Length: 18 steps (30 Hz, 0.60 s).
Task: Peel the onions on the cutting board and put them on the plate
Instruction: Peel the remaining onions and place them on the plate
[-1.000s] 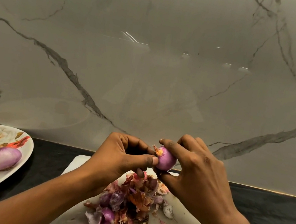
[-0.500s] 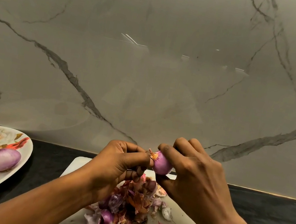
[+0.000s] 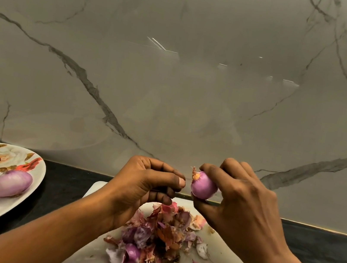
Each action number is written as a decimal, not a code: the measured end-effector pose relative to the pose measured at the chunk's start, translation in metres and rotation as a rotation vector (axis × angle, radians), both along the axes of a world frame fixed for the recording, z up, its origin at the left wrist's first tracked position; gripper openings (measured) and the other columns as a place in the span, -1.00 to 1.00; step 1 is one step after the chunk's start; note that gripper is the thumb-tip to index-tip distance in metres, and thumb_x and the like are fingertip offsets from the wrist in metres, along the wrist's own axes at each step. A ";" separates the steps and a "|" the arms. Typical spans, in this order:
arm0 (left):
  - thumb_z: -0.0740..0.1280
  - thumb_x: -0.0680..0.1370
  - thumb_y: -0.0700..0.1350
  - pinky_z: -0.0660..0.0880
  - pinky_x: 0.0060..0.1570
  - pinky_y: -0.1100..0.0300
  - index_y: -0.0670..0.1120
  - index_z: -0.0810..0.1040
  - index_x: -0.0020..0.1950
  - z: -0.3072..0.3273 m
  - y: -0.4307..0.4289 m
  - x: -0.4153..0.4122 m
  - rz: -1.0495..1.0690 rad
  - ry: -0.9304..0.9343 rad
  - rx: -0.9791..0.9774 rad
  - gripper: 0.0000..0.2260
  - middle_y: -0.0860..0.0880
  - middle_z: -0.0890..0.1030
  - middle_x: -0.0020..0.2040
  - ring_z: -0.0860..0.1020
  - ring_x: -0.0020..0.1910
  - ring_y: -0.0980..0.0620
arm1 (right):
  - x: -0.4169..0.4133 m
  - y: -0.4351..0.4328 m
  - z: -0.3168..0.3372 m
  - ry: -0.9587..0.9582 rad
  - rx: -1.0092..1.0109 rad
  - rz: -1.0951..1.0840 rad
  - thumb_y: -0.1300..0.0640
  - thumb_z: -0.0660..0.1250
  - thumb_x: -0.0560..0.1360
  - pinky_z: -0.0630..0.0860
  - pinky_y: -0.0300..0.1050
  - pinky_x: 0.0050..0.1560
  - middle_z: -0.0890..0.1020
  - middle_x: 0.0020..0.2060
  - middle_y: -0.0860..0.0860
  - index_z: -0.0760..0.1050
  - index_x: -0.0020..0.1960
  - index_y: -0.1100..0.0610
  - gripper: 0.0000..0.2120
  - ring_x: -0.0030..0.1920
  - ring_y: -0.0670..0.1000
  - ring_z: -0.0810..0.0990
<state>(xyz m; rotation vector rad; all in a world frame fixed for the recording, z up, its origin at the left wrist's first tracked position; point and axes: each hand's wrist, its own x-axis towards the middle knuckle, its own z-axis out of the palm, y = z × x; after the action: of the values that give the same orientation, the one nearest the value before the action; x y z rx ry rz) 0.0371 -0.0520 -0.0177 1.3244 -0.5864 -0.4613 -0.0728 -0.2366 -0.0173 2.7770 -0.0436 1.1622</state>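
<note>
Both bare forearms angle in from the bottom edge, converging at centre. Left hand [image 3: 145, 186]: fingers curled, thumb tip against index, nothing visible in the pinch. Right hand [image 3: 241, 201]: back facing up, index over and thumb under the onion [image 3: 203, 187], gripping it. Hands just apart.

Grey-veined marble wall [image 3: 175, 86] rises behind a dark countertop [image 3: 319, 250], dimly lit.
</note>
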 end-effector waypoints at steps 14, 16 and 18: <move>0.57 0.39 -0.11 0.57 -0.25 0.17 -0.21 0.77 -0.09 -0.004 -0.003 -0.006 0.027 -0.149 0.050 -0.80 -0.20 0.69 -0.22 0.58 -0.30 -0.01 | 0.002 0.002 -0.005 0.038 -0.046 0.019 -0.12 0.62 0.37 0.32 -0.26 -0.42 0.54 -0.10 -0.07 0.64 0.17 0.00 -0.56 -0.15 -0.08 0.43; 0.56 0.47 -0.16 0.54 -0.27 0.17 -0.22 0.76 -0.10 -0.006 -0.005 -0.006 0.035 -0.157 0.057 -0.88 -0.17 0.65 -0.27 0.55 -0.32 0.00 | 0.003 0.002 -0.006 0.033 -0.053 0.026 -0.13 0.62 0.37 0.30 -0.27 -0.42 0.54 -0.10 -0.07 0.64 0.18 0.00 -0.55 -0.15 -0.08 0.43; 0.50 0.53 -0.23 0.51 -0.29 0.18 -0.23 0.75 -0.12 -0.008 -0.007 -0.006 0.054 -0.157 0.049 -0.92 -0.15 0.63 -0.30 0.53 -0.32 0.00 | 0.004 0.001 -0.007 0.038 -0.050 0.051 -0.18 0.59 0.39 0.36 -0.25 -0.43 0.53 -0.08 -0.08 0.62 0.20 -0.01 -0.53 -0.14 -0.08 0.43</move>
<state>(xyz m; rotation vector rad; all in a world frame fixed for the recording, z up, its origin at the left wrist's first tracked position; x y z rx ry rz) 0.0308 -0.0590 -0.0257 1.4288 -0.6711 -0.3309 -0.0685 -0.2356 -0.0239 2.7708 0.0601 1.1055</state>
